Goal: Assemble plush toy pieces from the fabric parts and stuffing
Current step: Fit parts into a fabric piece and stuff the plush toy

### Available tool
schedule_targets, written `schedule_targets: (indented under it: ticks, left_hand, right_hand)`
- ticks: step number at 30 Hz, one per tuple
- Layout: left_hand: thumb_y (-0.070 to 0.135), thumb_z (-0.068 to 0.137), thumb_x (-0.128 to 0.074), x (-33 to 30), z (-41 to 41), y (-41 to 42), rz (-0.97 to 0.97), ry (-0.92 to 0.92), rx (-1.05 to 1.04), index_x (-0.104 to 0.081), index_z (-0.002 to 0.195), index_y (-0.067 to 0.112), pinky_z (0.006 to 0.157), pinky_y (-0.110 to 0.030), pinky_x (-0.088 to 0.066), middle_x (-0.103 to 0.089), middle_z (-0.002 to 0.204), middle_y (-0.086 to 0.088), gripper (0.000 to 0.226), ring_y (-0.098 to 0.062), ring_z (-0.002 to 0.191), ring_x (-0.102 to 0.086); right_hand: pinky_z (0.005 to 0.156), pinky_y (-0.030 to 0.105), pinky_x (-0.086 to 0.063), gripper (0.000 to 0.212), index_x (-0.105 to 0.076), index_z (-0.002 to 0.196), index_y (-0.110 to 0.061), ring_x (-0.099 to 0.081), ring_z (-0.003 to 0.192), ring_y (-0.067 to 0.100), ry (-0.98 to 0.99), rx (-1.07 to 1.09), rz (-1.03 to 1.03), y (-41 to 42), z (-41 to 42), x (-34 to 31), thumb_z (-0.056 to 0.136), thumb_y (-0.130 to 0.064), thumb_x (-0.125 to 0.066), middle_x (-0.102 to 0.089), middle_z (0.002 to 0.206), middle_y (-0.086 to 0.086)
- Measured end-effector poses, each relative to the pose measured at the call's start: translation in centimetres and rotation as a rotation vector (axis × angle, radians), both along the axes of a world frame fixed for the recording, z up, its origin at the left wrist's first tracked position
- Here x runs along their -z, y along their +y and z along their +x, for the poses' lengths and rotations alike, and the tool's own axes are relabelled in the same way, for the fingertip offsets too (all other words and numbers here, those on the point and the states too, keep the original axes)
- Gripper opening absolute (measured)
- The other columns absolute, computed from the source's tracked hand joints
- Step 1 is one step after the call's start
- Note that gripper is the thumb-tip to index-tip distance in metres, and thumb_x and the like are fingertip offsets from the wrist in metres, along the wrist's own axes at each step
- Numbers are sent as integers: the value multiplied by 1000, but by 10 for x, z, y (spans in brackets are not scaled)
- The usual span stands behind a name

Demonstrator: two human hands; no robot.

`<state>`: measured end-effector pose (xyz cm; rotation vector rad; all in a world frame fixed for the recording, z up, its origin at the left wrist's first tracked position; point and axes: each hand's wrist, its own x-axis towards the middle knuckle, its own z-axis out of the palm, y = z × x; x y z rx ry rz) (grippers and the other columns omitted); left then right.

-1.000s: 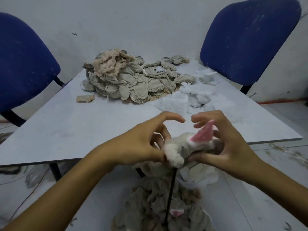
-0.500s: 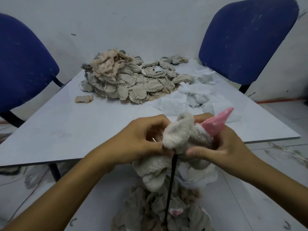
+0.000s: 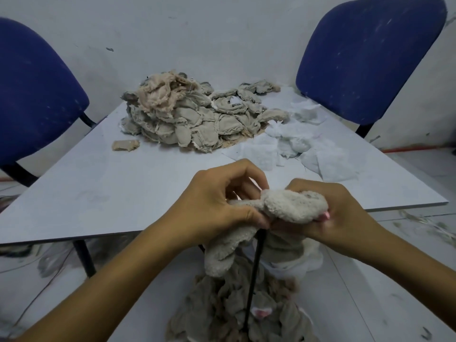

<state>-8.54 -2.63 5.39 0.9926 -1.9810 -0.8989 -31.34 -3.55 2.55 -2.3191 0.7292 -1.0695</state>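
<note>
The pink ear tip that stuck up at 1 o'clock half a second ago is now almost hidden, only a sliver showing by the right hand [image 3: 330, 213], whose fingers curl round the cream plush piece [image 3: 291, 206] at the table's [image 3: 98, 193] 6 o'clock edge. The left hand [image 3: 217, 206] pinches its left end. A black rod [image 3: 254, 280] hangs below. Grey fabric parts [image 3: 192, 119] sit piled at 12 o'clock, white stuffing [image 3: 296, 146] at 2.

Two chairs [image 3: 39, 95], one table [image 3: 123, 193], two hands [image 3: 217, 201].
</note>
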Motion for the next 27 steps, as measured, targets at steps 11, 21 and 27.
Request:
schedule_targets:
  ticks: [11,21,27]
  left_hand:
    - [27,66,-84,-2,5,4,-165,-65,-22,-75,88,19,75,-27,-51,-72,84,8,25,-7,81,-66]
    - [24,71,-87,-7,1,4,-44,-174,-17,-76,91,19,79,-42,-54,-75,87,7,23,-12,86,-69]
    - [21,67,-89,-12,6,4,-79,-92,-19,-73,94,18,81,-41,-55,-73,90,3,31,-17,88,-69]
  right_hand:
    - [65,17,-46,31,-65,102,-17,-64,80,4,37,63,-191,6,8,-10,79,-32,-79,-65,92,-15]
    - [60,6,-26,54,-32,89,-44,-41,67,-13,174,61,-261,-3,4,18,82,-3,-67,-36,74,-26]
    - [55,14,-39,36,-53,100,-39,-57,66,0,78,73,-162,-4,0,11,81,-18,-76,-61,80,-17]
